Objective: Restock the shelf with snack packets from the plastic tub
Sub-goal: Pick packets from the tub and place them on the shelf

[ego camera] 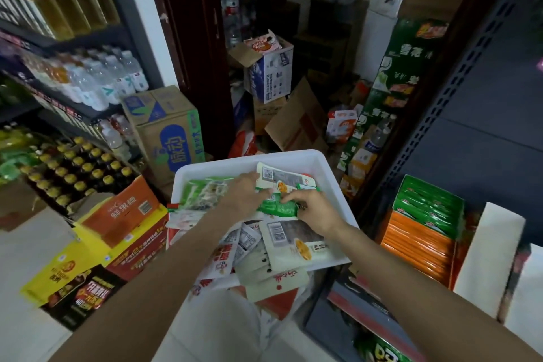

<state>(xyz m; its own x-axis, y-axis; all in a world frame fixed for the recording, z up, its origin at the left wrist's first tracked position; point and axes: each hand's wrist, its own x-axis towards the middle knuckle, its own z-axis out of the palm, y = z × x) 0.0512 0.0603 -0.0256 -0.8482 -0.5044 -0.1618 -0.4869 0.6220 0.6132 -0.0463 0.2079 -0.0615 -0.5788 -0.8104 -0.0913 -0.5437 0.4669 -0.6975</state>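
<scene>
Packets lie heaped in the white tub (320,157) at centre frame, and the person has both hands down among them. Far left, drink shelves (73,109) hold bottles, with cartons (123,214) stacked on the floor beside the tub. Next across, the left hand (245,192) lies over the pile with fingers reaching right onto a white barcode packet (283,178); whether it pinches that packet or only presses it cannot be told, since the fingertips blur into the wrappers. A pale green packet (202,192) lies just left of that hand. Right of it, the right hand (316,209) has its fingers curled over the right end of a green packet (276,207), thumb side toward the left hand, and appears to hold it. That green packet's long axis runs left to right, spanning the gap between the two hands, so both are at it, the right one with the firmer hold. More white packets (296,241) lie nearer the person, some spilling over the tub's near rim. Farther right stands the snack shelf (426,214), with rows of green and orange packs upright in a display box. The lift will likely go rightward from the tub to that shelf, which makes the right hand the nearer one.
</scene>
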